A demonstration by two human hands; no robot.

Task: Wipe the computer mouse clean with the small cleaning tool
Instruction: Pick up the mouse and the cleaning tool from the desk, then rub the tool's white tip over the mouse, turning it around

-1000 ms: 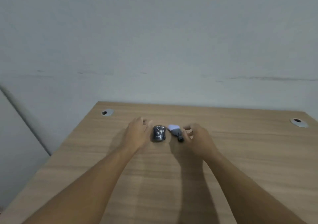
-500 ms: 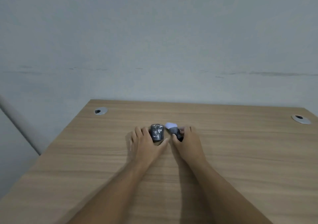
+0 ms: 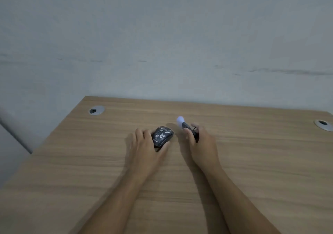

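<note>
A black computer mouse speckled with white smears sits on the wooden desk, turned a little to the right. My left hand grips it from the left and near side, thumb along its right edge. My right hand holds the small cleaning tool, a dark handle with a pale rounded tip. The tip points up and to the left, a short gap to the right of the mouse, not touching it. Most of the handle is hidden in my fingers.
Two silver cable grommets sit in the desk, one at the far left and one at the far right. A grey wall rises right behind the desk's far edge. The desk's left edge runs diagonally.
My left hand has closed around the mouse and turned it slightly. My right hand has lifted the tool off the desk, its tip now raised to the right of the mouse.
</note>
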